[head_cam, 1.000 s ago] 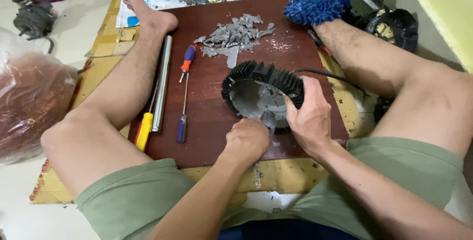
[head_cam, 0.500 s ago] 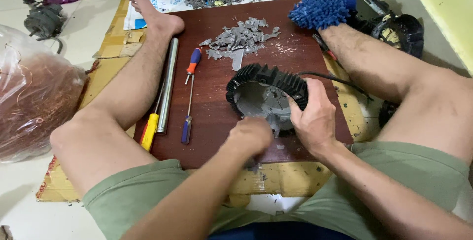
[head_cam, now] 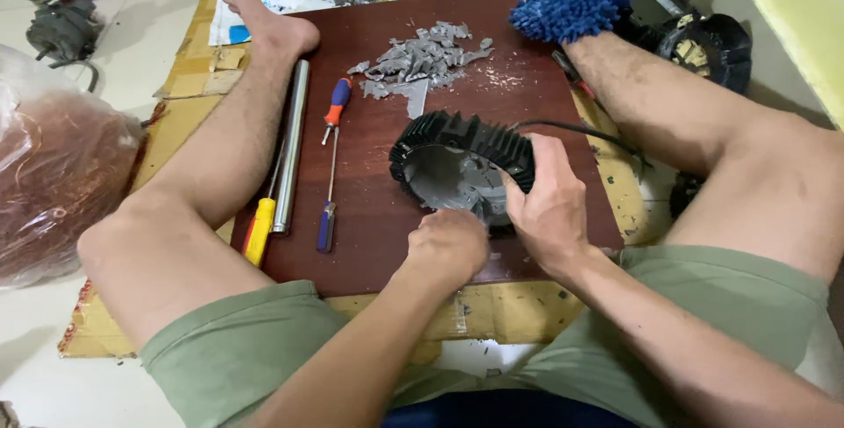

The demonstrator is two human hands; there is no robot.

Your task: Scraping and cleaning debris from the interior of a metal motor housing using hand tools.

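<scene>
Finned black housing (head_cam: 463, 164) sits tilted on the brown board (head_cam: 369, 217), its open side at 7 o'clock. Head view: right hand (head_cam: 552, 208) clamps its 4 o'clock rim steady; left hand (head_cam: 448, 243) is fisted at the opening, contents hidden; grey scraps (head_cam: 418, 59) piled at 12

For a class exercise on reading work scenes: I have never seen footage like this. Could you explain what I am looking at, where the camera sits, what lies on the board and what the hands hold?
There is one view, from a camera worn on the person's head, looking down at their own hands and bare legs. They sit on the floor at a dark red-brown board. The right hand grips a round black ribbed housing; the left hand, a fist, presses at its near edge. On the board lie grey broken pieces, a blue-handled screwdriver, a metal tube and a yellow-handled tool.
</scene>
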